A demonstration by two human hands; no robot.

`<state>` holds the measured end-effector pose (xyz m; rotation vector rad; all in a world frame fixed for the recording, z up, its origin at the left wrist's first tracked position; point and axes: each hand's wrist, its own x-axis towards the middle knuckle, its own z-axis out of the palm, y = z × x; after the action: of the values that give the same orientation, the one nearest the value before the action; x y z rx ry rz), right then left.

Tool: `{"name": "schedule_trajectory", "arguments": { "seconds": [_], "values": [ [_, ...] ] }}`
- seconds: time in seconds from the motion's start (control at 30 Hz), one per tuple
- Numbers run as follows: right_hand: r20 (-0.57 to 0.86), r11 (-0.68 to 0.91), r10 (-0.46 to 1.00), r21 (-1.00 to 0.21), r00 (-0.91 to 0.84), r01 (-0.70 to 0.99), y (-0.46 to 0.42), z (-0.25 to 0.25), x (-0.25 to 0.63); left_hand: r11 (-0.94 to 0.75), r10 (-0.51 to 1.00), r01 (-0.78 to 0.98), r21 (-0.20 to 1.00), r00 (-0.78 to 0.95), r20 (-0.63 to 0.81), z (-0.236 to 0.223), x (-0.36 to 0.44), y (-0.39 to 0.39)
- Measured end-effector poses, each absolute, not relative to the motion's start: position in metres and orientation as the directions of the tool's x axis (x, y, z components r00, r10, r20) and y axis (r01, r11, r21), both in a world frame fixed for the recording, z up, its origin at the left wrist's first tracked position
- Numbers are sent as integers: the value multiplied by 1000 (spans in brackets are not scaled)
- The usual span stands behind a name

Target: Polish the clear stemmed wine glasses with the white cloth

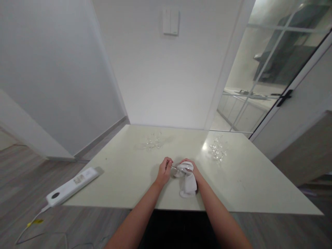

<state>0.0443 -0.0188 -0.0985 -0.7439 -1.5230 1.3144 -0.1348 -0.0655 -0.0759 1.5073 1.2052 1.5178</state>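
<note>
A clear stemmed glass [181, 169] is held sideways over the near middle of the white table [124, 180]. My left hand [164, 170] is closed around its left end, where the thin stem runs into my fingers. On the right, my right hand [194, 167] is closed on a white cloth [188, 185] wrapped about the wider end of the glass. The cloth's loose end hangs down toward the tabletop. My right fingers are partly hidden by the cloth.
Clear glassware [153, 141] stands in a cluster at the back left, and more clear glassware [217, 149] at the right. A white power strip [72, 186] with a cable crosses the table's left edge. Behind is a wall; a glazed door [249, 86] is at right.
</note>
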Motion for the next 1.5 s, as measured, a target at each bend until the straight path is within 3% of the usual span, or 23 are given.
{"name": "schedule_trajectory", "arguments": {
  "seconds": [0.4, 0.73, 1.07, 1.23, 1.37, 1.5],
  "values": [
    [197, 189, 901, -980, -387, -57, -25, -93, 46, -351, 921, 182, 919, -111, 374, -79, -136, -62],
    [205, 196, 909, -979, -364, -62, -20, -100, 43, -174, 983, -30, 984, -72, 171, -89, -137, -44],
    [242, 238, 891, -970, -385, -59, -24, -98, 43, -162, 982, -15, 987, -99, 160, -91, -137, -42],
    [263, 256, 874, -964, -408, -73, -14, -109, 46, -120, 991, -128, 984, -66, 112, -89, -139, -42],
    [250, 215, 903, -967, -349, -136, -5, -115, 46, -180, 983, -223, 958, 0, 184, -86, -138, -46],
    [244, 210, 901, -969, -358, -132, -6, -113, 46, -214, 977, -126, 969, -44, 210, -83, -137, -49]
  ]
}}
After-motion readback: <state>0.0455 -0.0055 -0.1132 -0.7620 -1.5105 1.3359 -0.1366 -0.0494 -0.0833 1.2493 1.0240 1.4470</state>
